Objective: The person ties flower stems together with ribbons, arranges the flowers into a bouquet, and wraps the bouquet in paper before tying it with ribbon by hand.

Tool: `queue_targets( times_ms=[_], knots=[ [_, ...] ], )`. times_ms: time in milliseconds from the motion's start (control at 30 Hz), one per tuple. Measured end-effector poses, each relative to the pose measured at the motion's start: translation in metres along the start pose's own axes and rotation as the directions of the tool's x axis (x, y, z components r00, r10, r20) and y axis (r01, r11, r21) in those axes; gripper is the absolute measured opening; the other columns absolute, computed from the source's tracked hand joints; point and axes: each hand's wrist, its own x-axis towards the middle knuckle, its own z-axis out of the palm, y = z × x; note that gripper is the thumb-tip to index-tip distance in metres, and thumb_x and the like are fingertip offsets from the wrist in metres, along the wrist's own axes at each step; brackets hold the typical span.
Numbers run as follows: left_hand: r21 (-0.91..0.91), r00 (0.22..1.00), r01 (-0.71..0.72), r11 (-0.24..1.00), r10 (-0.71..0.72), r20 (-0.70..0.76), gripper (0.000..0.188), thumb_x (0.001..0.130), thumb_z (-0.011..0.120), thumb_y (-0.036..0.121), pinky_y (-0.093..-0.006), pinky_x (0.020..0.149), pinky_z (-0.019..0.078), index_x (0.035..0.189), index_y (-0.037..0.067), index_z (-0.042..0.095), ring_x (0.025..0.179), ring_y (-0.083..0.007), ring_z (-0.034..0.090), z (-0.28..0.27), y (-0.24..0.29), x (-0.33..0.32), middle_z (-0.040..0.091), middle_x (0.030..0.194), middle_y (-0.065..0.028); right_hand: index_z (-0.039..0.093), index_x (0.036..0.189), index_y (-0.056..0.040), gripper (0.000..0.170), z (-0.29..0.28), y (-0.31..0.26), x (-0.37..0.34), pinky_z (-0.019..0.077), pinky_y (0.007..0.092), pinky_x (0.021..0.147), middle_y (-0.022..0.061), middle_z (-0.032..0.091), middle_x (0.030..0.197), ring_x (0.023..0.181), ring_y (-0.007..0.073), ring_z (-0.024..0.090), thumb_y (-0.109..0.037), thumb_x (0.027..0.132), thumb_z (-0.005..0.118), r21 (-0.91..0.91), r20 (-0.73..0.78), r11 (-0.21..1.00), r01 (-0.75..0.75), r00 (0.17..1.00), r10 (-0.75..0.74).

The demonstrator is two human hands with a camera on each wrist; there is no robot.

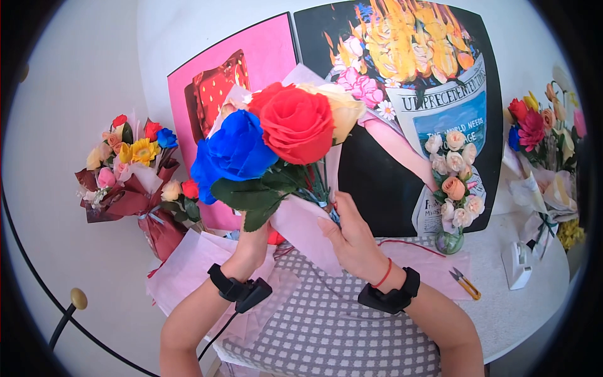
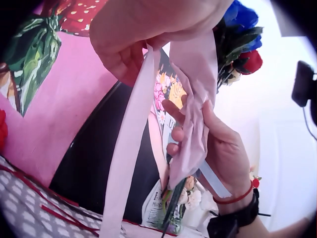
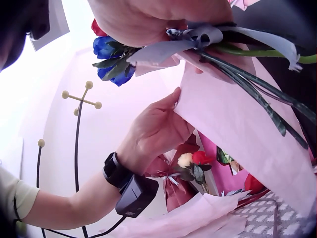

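A bouquet with a red rose (image 1: 296, 122), a blue flower (image 1: 235, 147) and cream petals is held up over the table. My right hand (image 1: 358, 242) grips its stems and pink paper; in the left wrist view, that hand (image 2: 225, 153) has its fingers round the gathered paper (image 2: 193, 134). My left hand (image 1: 252, 245), partly behind the flowers, pinches the edge of a pink sheet (image 3: 223, 129) in the right wrist view, where the hand (image 3: 156, 126) shows below the bouquet. A grey ribbon bow (image 3: 205, 37) ties the green stems (image 3: 257, 91).
A wrapped bouquet (image 1: 147, 220) stands at left, a small vase (image 1: 449, 241) at the back right. Scissors (image 1: 466, 284) and a white tape dispenser (image 1: 517, 265) lie on the right. Pink paper (image 1: 195, 270) covers the table's left part; two pictures lean against the wall.
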Motion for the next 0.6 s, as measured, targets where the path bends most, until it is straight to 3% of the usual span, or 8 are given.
queue_targets(
  times_ms=[67, 133, 267, 333, 367, 467, 533, 600],
  knots=[
    [-0.116, 0.997, 0.068, 0.991, -0.073, -0.038, 0.024, 0.090, 0.044, 0.016, -0.0328, 0.089, 0.0399, 0.112, 0.005, 0.045, 0.103, -0.0166, 0.050, 0.012, 0.010, -0.006, 0.052, 0.109, -0.0049, 0.039, 0.097, 0.0041, 0.029, -0.002, -0.005, -0.001, 0.0413, 0.0393, 0.070, 0.0242, 0.048, 0.091, 0.080, 0.0397, 0.051, -0.024, 0.089, 0.045, 0.030, 0.144, 0.987, -0.158, 0.978, 0.152],
    [-0.368, 0.982, 0.178, 0.913, -0.186, 0.013, 0.024, 0.090, 0.043, 0.014, -0.0353, 0.089, 0.0406, 0.111, 0.004, 0.044, 0.103, -0.0183, 0.051, 0.010, 0.012, -0.005, 0.051, 0.111, -0.0065, 0.038, 0.093, 0.0034, 0.028, 0.001, -0.005, -0.001, 0.0404, 0.0399, 0.067, 0.0236, 0.048, 0.085, 0.076, 0.0395, 0.051, -0.024, 0.089, 0.045, 0.060, 0.152, 0.984, -0.170, 0.975, 0.159],
    [-0.372, 0.992, 0.112, 0.921, -0.129, -0.020, 0.024, 0.090, 0.042, 0.015, -0.0361, 0.090, 0.0405, 0.111, 0.003, 0.043, 0.102, -0.0196, 0.051, 0.007, 0.003, 0.002, 0.051, 0.111, -0.0085, 0.038, 0.088, 0.0028, 0.027, 0.002, -0.013, -0.001, 0.0397, 0.0401, 0.064, 0.0238, 0.048, 0.078, 0.073, 0.0390, 0.050, -0.024, 0.089, 0.045, 0.089, 0.176, 0.976, -0.201, 0.967, 0.183],
    [-0.151, 0.966, 0.257, 0.955, -0.254, 0.038, 0.030, 0.089, 0.046, 0.023, -0.0312, 0.088, 0.0410, 0.113, 0.005, 0.044, 0.101, -0.0153, 0.050, 0.000, -0.007, 0.004, 0.052, 0.109, -0.0058, 0.038, 0.088, 0.0027, 0.027, 0.001, -0.018, -0.001, 0.0396, 0.0402, 0.064, 0.0239, 0.048, 0.077, 0.072, 0.0391, 0.050, -0.023, 0.089, 0.045, 0.092, 0.180, 0.974, -0.205, 0.966, 0.186],
    [-0.151, 0.966, 0.257, 0.954, -0.255, 0.038, 0.030, 0.089, 0.046, 0.023, -0.0312, 0.088, 0.0410, 0.113, 0.005, 0.044, 0.101, -0.0153, 0.050, 0.001, -0.008, 0.000, 0.052, 0.109, -0.0058, 0.038, 0.088, 0.0027, 0.026, 0.001, -0.019, -0.001, 0.0396, 0.0402, 0.064, 0.0241, 0.048, 0.077, 0.071, 0.0392, 0.050, -0.023, 0.089, 0.045, 0.095, 0.182, 0.974, -0.207, 0.965, 0.188],
    [0.044, 0.984, 0.178, 0.983, -0.177, -0.019, 0.036, 0.089, 0.047, 0.025, -0.0288, 0.087, 0.0395, 0.117, 0.004, 0.041, 0.100, -0.0143, 0.050, 0.015, -0.001, -0.018, 0.051, 0.109, -0.0061, 0.038, 0.088, 0.0028, 0.026, 0.003, -0.017, -0.002, 0.0393, 0.0413, 0.063, 0.0241, 0.049, 0.077, 0.071, 0.0401, 0.050, -0.022, 0.089, 0.044, 0.113, 0.188, 0.965, -0.235, 0.959, 0.212],
    [-0.083, 0.951, -0.005, 0.997, 0.031, 0.309, 0.043, 0.088, 0.048, 0.026, -0.0270, 0.087, 0.0369, 0.122, 0.002, 0.036, 0.101, -0.0137, 0.049, 0.023, 0.002, -0.026, 0.051, 0.110, -0.0062, 0.039, 0.089, 0.0030, 0.026, 0.005, -0.014, -0.003, 0.0399, 0.0419, 0.064, 0.0242, 0.050, 0.078, 0.073, 0.0407, 0.051, -0.022, 0.089, 0.045, 0.103, 0.185, 0.963, -0.250, 0.956, 0.229],
    [-0.124, 0.950, 0.009, 0.992, 0.030, 0.311, 0.044, 0.086, 0.051, 0.026, -0.0285, 0.090, 0.0357, 0.121, 0.001, 0.040, 0.102, -0.0145, 0.049, 0.033, -0.001, -0.030, 0.051, 0.112, -0.0077, 0.039, 0.090, 0.0032, 0.026, 0.010, -0.012, -0.006, 0.0405, 0.0425, 0.065, 0.0243, 0.051, 0.079, 0.075, 0.0414, 0.052, -0.022, 0.089, 0.045, 0.094, 0.196, 0.958, -0.271, 0.948, 0.249]
  ],
)
